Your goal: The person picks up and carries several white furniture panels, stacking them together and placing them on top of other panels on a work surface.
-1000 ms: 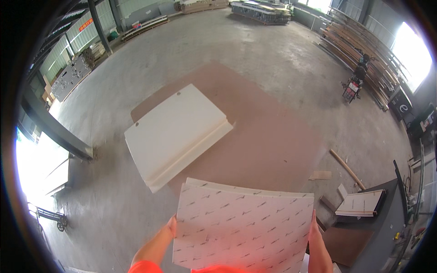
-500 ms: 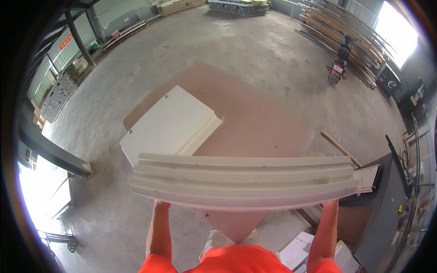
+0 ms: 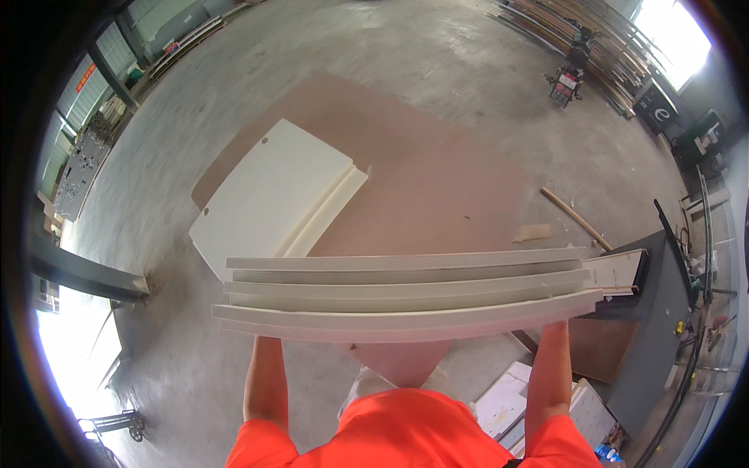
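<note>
I carry a stack of long off-white boards (image 3: 406,320) crosswise in front of my body, above the floor. Their long edges lie in stepped rows, with darker gaps between them. My left hand (image 3: 269,341) supports the stack from below near its left end, and my right hand (image 3: 555,327) does the same near the right end. Both sets of fingers are closed under the boards and hidden by them. Beyond the stack, a wide white panel (image 3: 273,187) lies on a brown sheet (image 3: 421,179) on the floor, with a stepped strip along its right side.
A wooden stick (image 3: 576,218) lies on the floor at right, by a grey table-like surface (image 3: 651,335). White offcuts (image 3: 507,398) lie near my right arm. A steel column (image 3: 94,277) stands at left. Farther off are a motorbike (image 3: 572,66) and stacked planks (image 3: 608,54).
The boards are still in both hands, now tilted so that the gaps between their edges show more. The view has dipped, and the panel and sheet sit higher in it.
</note>
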The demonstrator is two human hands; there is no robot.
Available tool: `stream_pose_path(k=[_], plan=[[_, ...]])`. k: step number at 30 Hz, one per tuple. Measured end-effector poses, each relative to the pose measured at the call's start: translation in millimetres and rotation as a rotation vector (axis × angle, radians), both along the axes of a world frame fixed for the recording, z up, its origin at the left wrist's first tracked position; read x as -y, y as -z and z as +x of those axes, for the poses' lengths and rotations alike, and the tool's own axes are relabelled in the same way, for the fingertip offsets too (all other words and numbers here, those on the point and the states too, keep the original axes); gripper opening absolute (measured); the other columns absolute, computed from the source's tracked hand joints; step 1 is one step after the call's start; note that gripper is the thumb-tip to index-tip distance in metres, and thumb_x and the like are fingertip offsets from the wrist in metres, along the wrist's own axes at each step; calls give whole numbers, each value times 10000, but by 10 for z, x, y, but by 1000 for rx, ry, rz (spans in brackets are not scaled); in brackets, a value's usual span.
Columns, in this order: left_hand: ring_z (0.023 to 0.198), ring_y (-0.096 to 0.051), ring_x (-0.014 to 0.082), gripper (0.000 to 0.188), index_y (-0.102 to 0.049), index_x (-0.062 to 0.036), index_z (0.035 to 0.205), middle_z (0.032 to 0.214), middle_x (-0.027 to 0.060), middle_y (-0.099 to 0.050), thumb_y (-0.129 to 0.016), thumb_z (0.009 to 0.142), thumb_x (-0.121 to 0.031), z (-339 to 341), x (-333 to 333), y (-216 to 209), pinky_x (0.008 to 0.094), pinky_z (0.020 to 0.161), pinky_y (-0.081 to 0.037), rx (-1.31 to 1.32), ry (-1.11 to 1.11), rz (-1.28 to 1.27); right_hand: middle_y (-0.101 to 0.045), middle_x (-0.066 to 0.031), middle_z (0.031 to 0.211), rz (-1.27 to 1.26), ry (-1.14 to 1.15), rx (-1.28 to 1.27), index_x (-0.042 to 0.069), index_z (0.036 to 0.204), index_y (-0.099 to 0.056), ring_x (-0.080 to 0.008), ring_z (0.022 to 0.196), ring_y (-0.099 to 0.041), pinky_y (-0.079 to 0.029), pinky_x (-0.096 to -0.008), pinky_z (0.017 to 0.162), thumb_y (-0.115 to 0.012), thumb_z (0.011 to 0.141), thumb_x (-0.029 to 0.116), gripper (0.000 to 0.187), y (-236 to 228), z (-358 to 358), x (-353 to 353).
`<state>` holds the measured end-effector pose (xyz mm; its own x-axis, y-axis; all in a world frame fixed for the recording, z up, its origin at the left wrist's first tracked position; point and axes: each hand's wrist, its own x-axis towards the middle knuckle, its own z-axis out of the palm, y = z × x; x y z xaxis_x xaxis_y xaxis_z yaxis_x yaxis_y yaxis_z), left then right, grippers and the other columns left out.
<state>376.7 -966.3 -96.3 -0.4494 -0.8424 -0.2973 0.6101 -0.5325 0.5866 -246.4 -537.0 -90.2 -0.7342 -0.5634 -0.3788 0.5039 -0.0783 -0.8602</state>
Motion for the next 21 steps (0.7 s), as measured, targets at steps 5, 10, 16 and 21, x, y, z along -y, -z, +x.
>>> stream_pose_path(k=[5,10,16,21], plan=[[1310,-570,328,818,-477,-14,1511,1459,166,-576,-480,997,-650,-19,157,-372,525,1113,-445,-54,-45,-150,-547,-83,1505,-81,26,-88,153,1507,-520,-294,1326,-541,-446,-509,1083,-506,964,725,789,70,-221,151],[1406,-489,335,1024,-380,-19,1574,1549,175,-482,-407,941,-822,-608,30,-1642,515,1188,-362,-58,117,-783,-563,-84,1488,-242,151,-405,145,1490,-540,-287,1305,-560,-463,-501,1069,-528,970,704,763,43,-343,-451],[1521,-308,432,1043,-557,-29,1456,1626,185,-368,-485,861,-882,-274,-160,-1800,575,1232,-263,88,-8,-899,-683,-85,1144,199,405,-1490,36,1143,-678,-254,1063,-643,-477,-377,1014,-533,1045,261,285,-2720,1379,610],[1517,-315,411,899,-701,-82,1228,1625,192,-364,-649,776,-857,-276,-97,-1741,594,1216,-263,59,44,-978,-600,-41,869,306,-160,-2078,106,811,-646,-252,797,-620,-502,-384,719,-895,634,628,604,-2863,2915,1668]])
